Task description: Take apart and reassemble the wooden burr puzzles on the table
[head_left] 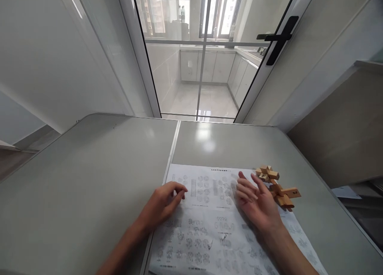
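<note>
A large printed paper sheet (206, 211) with rows of small diagrams lies on the grey table. Over its left edge, my left hand (169, 199) is loosely curled, thumb tip close to the fingertips, with nothing visible in it. My right hand (259, 203) hovers over the sheet's right part, palm turned inward, fingers apart and holding nothing. Just beyond its thumb sits a small interlocking wooden puzzle (267, 173). Beside that, a second, larger wooden puzzle (285, 195) has a bar marked with a dark figure; my right hand partly hides its left side.
The table (119, 159) has a metal seam (173, 141) running from front to back. Past its far edge stands a glass door (191, 79) with a black handle (281, 37). White cabinets (206, 65) show through the glass.
</note>
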{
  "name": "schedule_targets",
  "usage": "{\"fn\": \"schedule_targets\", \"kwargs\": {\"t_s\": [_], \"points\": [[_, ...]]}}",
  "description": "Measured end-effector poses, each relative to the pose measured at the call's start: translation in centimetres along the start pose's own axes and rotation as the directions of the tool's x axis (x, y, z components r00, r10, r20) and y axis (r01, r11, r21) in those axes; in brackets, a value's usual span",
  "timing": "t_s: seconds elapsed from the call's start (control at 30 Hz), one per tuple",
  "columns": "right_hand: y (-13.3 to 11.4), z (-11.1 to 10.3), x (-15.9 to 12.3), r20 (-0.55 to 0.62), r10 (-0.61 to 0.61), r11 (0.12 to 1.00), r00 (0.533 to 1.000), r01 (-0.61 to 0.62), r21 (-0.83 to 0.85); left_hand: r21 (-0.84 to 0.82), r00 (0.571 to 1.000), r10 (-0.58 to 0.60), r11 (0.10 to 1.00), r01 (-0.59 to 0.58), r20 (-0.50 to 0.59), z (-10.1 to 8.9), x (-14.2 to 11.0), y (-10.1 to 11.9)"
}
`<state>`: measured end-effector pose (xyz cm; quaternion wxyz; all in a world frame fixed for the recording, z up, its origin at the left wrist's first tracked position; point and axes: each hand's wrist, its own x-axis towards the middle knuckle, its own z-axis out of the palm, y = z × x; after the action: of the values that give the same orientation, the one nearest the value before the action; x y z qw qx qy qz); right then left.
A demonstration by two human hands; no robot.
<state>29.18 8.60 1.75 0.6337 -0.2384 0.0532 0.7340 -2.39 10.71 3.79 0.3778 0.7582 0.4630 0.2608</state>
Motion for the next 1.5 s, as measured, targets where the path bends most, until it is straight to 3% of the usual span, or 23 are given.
{"fn": "schedule_targets", "kwargs": {"t_s": [0.13, 0.3, 0.47, 0.77, 1.0, 1.5], "points": [[-1.3, -0.3, 1.9, 0.012, -0.069, 0.978, 0.998, 0.065, 0.198, 0.061, 0.99, 0.142, 0.988, -0.142, -0.005, -0.5, 2.4, -0.7], [-2.0, -1.0, 2.3, 0.055, -0.141, 0.975, 0.988, 0.13, 0.179, 0.117, 0.978, 0.191, 0.973, -0.201, 0.084, -0.4, 5.0, -1.2], [-1.7, -0.7, 2.3, 0.0, -0.189, 0.975, 0.982, 0.188, 0.114, 0.096, 0.984, 0.141, 0.984, -0.151, 0.107, 0.2, 6.3, -1.7], [-1.2, -0.3, 2.5, -0.062, -0.245, 0.969, 0.968, 0.247, 0.028, 0.009, 0.997, 0.019, 1.0, -0.02, 0.075, 0.4, 6.2, -2.3], [-0.6, -0.2, 2.8, -0.124, -0.301, 0.953, 0.946, 0.292, -0.079, 0.062, 0.997, 0.039, 0.997, -0.043, 0.06, 0.7, 6.3, -2.4], [-0.9, -0.8, 2.6, -0.092, -0.29, 0.957, 0.953, 0.291, -0.009, 0.088, 0.996, 0.069, 0.993, -0.073, 0.048, 0.7, 6.2, -2.1]]}}
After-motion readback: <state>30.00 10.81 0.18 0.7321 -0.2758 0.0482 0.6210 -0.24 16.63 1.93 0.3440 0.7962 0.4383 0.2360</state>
